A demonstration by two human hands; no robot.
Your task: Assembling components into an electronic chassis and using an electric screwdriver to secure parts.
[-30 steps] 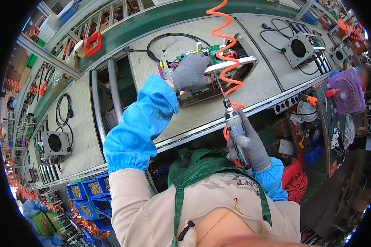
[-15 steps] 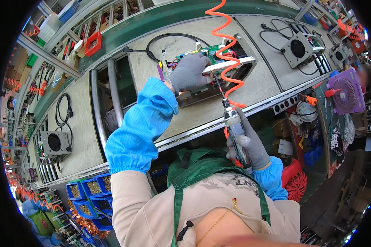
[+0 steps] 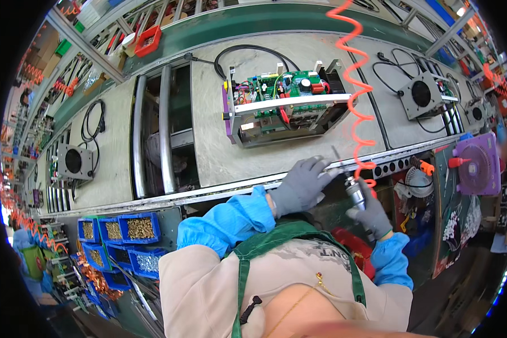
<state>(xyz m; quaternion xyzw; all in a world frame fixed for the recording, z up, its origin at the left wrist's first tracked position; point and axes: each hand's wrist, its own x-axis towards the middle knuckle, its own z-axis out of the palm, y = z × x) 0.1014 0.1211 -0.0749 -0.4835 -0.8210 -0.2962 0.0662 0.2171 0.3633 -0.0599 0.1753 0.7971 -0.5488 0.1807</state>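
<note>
My right hand (image 3: 372, 211), in a grey glove, grips a pneumatic screwdriver (image 3: 352, 188) fed by an orange coiled hose (image 3: 352, 84), held at the near edge of the conveyor. My left hand (image 3: 301, 183), also grey-gloved, reaches to the screwdriver's thin bit with fingers spread near its tip; whether it pinches a screw is too small to tell. On the grey pallet (image 3: 219, 152) beyond stands an open metal chassis (image 3: 287, 121) with a green circuit board (image 3: 281, 84) and coloured wires, untouched.
Blue bins (image 3: 121, 231) of brass and silver screws sit at lower left. Other chassis with black fans ride the belt at left (image 3: 73, 160) and right (image 3: 422, 93). A purple fan (image 3: 479, 166) stands at right. Rollers (image 3: 163, 129) show in a gap.
My left hand left the chassis and came back to the screwdriver tip. My right hand pulled the screwdriver off the chassis toward my body.
</note>
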